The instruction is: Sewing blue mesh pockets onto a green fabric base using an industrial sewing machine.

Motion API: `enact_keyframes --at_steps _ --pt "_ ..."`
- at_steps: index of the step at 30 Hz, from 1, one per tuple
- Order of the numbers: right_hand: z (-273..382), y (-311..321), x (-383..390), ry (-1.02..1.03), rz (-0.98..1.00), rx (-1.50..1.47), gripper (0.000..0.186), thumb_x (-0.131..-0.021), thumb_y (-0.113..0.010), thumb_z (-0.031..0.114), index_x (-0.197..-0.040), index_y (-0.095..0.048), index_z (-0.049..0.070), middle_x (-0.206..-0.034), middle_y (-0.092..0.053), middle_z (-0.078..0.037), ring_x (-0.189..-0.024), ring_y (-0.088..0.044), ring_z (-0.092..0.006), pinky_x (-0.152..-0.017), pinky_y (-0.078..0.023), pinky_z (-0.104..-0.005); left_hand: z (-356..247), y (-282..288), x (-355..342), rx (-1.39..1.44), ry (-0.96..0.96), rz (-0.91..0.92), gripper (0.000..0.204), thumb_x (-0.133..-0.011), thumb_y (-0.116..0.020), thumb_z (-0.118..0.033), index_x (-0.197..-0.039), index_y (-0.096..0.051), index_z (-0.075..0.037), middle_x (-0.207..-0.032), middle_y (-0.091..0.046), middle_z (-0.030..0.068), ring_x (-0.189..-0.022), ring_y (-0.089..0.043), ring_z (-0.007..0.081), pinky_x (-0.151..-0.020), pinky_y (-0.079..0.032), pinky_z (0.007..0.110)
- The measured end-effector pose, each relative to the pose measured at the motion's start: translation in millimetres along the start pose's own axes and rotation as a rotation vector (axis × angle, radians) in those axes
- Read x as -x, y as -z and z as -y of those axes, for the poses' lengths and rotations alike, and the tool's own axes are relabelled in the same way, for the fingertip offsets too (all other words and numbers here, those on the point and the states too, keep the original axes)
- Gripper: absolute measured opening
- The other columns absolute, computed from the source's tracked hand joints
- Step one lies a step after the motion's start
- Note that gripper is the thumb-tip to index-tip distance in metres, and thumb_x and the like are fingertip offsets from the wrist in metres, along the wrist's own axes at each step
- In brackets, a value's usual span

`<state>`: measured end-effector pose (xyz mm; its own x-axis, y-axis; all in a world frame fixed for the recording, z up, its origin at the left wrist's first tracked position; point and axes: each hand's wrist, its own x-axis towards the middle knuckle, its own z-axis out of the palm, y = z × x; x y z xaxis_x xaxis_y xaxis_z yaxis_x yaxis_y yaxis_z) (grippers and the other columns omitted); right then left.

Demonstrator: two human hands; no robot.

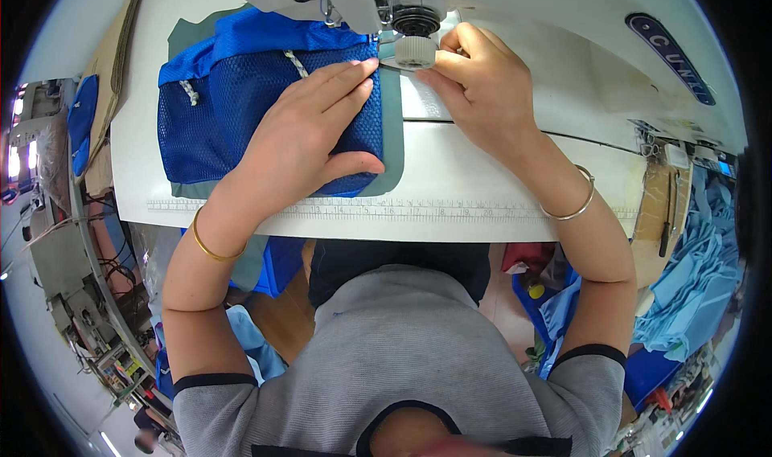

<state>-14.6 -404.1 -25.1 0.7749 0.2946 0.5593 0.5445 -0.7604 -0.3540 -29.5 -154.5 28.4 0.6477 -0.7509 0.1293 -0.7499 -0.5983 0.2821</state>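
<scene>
A blue mesh pocket piece (241, 111) with a plain blue upper band lies on a grey-green fabric panel (392, 143), under the sewing machine head. Two short patterned cords (190, 93) show on the mesh. My left hand (310, 123) rests flat on the mesh, fingers stretched toward the needle area, thumb apart. Just right of the machine's white ribbed knob (415, 53), my right hand (486, 79) is closed in a pinch. A thin, shiny curved thing (392, 63) shows beside the knob; whether my right fingers hold it is hidden. The needle is also hidden.
The white machine table (474, 208) has a printed ruler strip (346, 209) along its near edge. Light blue fabric pieces (691, 272) are heaped at the right, near a cardboard piece (661, 204) with a slim dark tool. Blue bins (281, 264) stand below the table.
</scene>
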Motion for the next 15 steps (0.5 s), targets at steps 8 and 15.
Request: enact_keyframes --at_steps 8,15 --pt "-7.6 4.6 -2.7 -0.046 0.019 -0.045 0.016 -0.081 -0.081 0.02 -0.097 -0.082 0.021 -0.084 -0.059 0.0 -0.079 -0.062 -0.0189 -0.066 -0.052 -0.0343 3.6 2.5 -3.0 -0.016 -0.056 -0.018 0.082 -0.072 -0.083 -0.046 -0.132 -0.061 0.005 -0.139 -0.059 0.0196 -0.129 -0.054 0.0403 -0.11 -0.044 0.047" --pt "-4.2 1.2 -8.7 -0.037 0.059 0.0 0.016 -0.083 -0.08 0.02 -0.099 -0.082 0.019 -0.085 -0.06 0.0 -0.082 -0.063 -0.0195 -0.069 -0.053 -0.0351 5.6 0.9 -1.6 0.024 -0.047 -0.054 0.08 -0.073 -0.084 -0.046 -0.131 -0.061 0.004 -0.136 -0.06 0.0215 -0.129 -0.054 0.0407 -0.11 -0.045 0.048"
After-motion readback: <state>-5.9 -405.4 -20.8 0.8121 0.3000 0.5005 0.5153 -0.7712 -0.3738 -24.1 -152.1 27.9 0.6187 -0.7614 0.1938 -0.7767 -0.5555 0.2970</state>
